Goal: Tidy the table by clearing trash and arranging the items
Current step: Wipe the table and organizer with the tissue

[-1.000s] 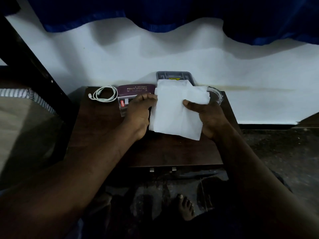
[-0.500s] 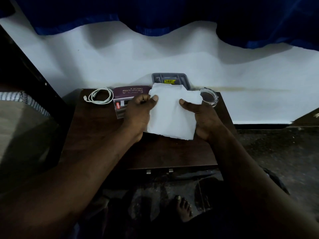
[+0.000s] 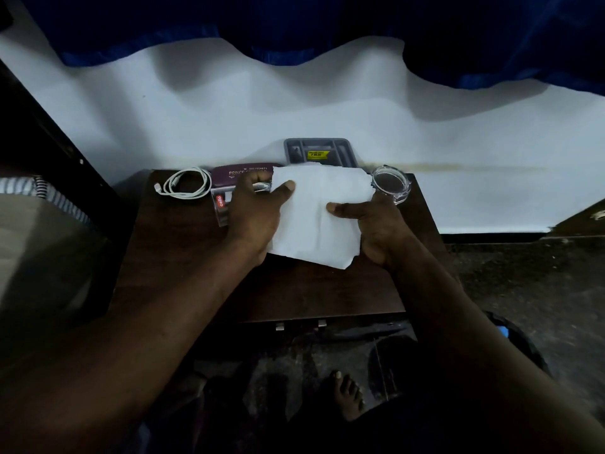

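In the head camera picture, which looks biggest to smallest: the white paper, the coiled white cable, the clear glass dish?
1. White paper, clearly largest.
2. Coiled cable and glass dish look about alike; I can't rank them.

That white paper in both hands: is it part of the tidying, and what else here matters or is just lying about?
In the job:
white paper, held by left hand and right hand
coiled cable
maroon case
clear lid
grey tray

Just about:
blue curtain
striped cloth
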A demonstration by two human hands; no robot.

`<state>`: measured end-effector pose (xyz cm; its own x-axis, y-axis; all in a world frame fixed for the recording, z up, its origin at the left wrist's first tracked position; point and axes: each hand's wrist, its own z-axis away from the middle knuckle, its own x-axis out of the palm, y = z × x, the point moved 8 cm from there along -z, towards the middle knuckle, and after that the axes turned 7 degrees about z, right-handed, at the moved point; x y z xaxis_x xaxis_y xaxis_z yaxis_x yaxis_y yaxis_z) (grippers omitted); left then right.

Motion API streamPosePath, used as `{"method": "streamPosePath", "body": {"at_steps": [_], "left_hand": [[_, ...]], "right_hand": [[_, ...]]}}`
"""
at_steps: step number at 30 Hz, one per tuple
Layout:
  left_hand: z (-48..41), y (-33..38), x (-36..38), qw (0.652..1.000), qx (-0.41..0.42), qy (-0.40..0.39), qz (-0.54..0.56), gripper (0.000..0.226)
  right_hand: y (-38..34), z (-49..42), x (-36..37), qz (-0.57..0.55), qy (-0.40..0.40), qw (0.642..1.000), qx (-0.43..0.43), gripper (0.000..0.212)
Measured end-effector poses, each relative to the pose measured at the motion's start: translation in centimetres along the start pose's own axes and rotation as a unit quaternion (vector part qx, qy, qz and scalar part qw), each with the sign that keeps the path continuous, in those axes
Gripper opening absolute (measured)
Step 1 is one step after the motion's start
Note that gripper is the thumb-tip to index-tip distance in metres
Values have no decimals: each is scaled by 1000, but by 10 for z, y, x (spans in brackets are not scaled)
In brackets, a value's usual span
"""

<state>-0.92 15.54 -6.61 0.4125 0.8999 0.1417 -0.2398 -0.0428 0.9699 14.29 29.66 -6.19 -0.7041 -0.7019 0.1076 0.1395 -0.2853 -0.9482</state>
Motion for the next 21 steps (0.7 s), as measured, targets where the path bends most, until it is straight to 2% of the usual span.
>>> {"method": "streamPosePath", "body": {"at_steps": [2,4,6,8,10,13,16,19,21], "left_hand": [[2,-7,5,993,-72,-28,86,32],[8,-16,17,971,-169,-98,140,31],[16,-22,22,948,-249,-153,128,39],[20,-25,25,938,-272,-183,109,45],[20,-25,24,948,-248,-179,86,43],[12,-20,19,976,-166,-135,29,27],[5,-17,16,987,-112,-119,-5,12],[1,-16,16,989,-100,-110,18,17],[0,-16,15,990,-100,-99,26,19]], "right_hand": [[-1,0,1,-3,2,1000,-8,47],[-2,0,-1,-1,13,1000,-9,47],[-3,-1,-1,0,18,1000,-11,46],[-3,-1,-2,-9,13,1000,-6,45],[1,0,0,-7,0,1000,13,47],[11,3,-1,30,12,998,56,52],[8,-1,0,40,12,998,47,56],[2,-4,5,27,-10,999,32,55],[6,-5,3,34,9,998,44,51]]}}
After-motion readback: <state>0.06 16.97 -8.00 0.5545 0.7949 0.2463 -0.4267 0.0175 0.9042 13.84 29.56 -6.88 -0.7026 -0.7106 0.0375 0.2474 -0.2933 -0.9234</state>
